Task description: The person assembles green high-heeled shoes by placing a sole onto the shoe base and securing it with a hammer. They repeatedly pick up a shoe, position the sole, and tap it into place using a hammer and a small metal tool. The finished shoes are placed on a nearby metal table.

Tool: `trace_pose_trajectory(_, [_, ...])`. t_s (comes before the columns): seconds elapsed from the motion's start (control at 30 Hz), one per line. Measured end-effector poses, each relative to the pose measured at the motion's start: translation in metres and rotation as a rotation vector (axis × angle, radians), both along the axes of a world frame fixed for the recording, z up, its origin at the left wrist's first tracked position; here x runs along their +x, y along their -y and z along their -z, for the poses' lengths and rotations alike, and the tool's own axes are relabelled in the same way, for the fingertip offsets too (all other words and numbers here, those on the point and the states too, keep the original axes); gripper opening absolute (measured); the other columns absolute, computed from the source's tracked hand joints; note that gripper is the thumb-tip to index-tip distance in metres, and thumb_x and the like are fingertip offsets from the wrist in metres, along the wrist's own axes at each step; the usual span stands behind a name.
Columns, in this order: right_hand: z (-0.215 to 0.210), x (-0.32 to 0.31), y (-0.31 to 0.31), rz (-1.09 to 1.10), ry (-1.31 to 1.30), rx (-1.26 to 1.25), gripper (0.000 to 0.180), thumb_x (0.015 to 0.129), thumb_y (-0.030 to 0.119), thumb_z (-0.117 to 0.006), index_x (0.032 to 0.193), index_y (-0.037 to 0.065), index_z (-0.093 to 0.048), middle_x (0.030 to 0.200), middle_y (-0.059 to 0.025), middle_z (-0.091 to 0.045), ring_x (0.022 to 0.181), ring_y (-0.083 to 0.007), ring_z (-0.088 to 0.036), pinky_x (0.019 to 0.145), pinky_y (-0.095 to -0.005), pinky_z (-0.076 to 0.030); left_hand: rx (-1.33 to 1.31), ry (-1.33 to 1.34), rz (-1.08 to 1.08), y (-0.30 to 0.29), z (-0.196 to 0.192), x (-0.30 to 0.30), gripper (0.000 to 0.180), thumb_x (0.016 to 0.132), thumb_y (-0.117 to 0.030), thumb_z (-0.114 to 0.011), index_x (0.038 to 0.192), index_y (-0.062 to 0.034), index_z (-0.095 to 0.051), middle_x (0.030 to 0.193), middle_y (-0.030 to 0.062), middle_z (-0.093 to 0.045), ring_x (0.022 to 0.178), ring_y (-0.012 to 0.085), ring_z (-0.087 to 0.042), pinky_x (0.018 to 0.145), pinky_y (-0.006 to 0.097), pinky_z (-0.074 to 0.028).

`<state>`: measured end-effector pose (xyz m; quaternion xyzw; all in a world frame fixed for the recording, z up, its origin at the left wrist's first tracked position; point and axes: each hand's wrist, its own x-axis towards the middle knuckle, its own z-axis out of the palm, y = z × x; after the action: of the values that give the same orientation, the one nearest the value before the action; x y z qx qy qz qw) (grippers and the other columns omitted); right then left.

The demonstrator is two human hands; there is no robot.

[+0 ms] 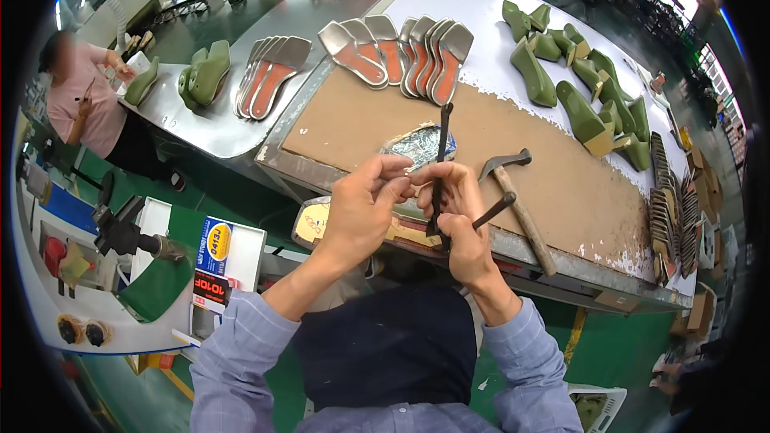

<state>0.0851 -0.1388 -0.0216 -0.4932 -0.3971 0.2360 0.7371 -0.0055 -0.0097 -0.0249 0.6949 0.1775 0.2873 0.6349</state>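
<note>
My right hand (pixel 465 224) is closed round black metal pincers (pixel 442 152), one long arm pointing up and a shorter one out to the right. My left hand (pixel 361 200) is pinched, thumb against fingers, close to the right fingertips. Whatever lies in that pinch is too small to make out. Just beyond both hands, an open packet of small silvery nails (pixel 420 147) rests on the brown board (pixel 345 132). A hammer (pixel 523 220) with a wooden handle lies right of my right hand, its handle end over the bench's near edge.
Insole-shaped pieces (pixel 429 56), orange and silver, stand in rows at the far side. Green shoe lasts (pixel 589 112) crowd the white sheet at right, near stacked thin pieces (pixel 670 208). A person (pixel 88 96) in pink works at far left. A white-and-green side table (pixel 160 273) stands left.
</note>
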Motion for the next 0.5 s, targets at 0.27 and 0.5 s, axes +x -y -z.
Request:
trace_pose_trajectory(0.27, [0.008, -0.015, -0.009, 0.242, -0.066, 0.105, 0.014, 0.094, 0.001, -0.039, 0.106, 0.006, -0.035, 0.102, -0.0131, -0.056, 0.076, -0.0103, -0.045, 0.069, -0.0276, -0.042, -0.041, -0.022, 0.126, -0.006, -0.001, -0.006, 0.013, 0.097, -0.001, -0.065, 0.108, 0.0045, -0.064, 0.096, 0.0084, -0.071, 0.085, 0.0130, -0.070, 0.077, 0.026, -0.057])
trace_pose_trajectory(0.5, [0.013, 0.000, -0.003, 0.222, -0.366, 0.283, 0.012, 0.093, 0.003, -0.039, 0.099, 0.011, -0.032, 0.083, -0.0111, -0.053, 0.064, -0.0132, -0.044, 0.059, -0.0302, -0.042, 0.082, 0.027, 0.126, -0.006, -0.002, -0.002, 0.010, 0.094, -0.001, -0.068, 0.103, 0.0023, -0.069, 0.094, 0.0066, -0.072, 0.083, 0.0129, -0.069, 0.077, 0.026, -0.056])
